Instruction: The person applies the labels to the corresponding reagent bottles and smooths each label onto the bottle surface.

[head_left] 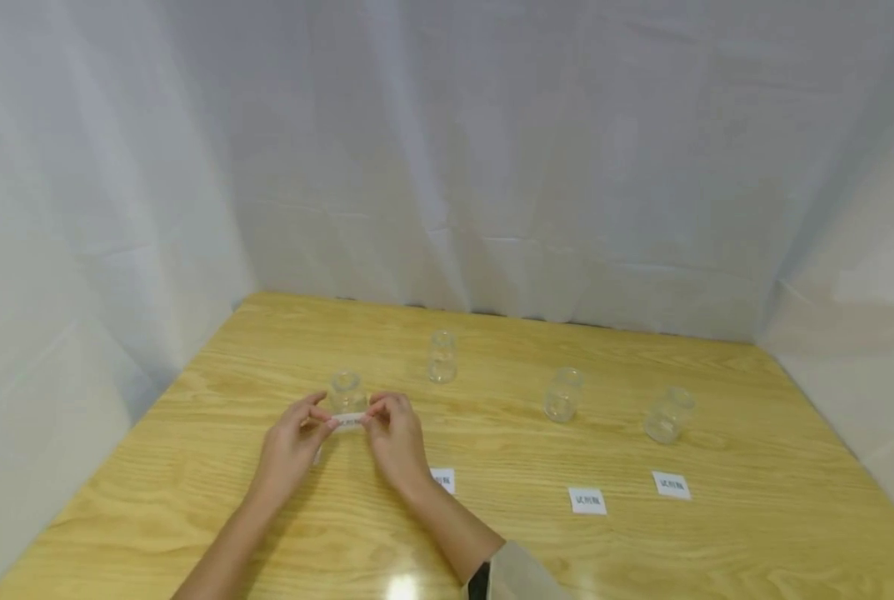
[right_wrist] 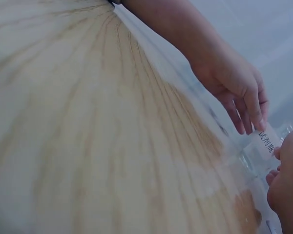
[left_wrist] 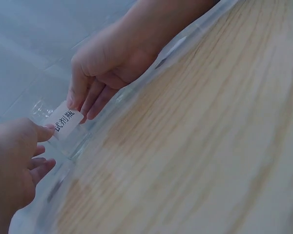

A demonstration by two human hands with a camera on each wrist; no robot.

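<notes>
Between both hands a small white label with dark printed characters is stretched out in front of a clear glass bottle. My left hand pinches the label's left end between thumb and finger. At its other end, my right hand pinches it the same way. In the left wrist view the label lies across the bottle's side or just before it; whether it is stuck there I cannot tell. The bottle stands upright, its lower part hidden behind label and fingers.
More clear glass bottles stand further right: one at the back, one mid-right and one far right. White labels lie nearer: one partly behind the right wrist, another and a third. White curtains surround the wooden table.
</notes>
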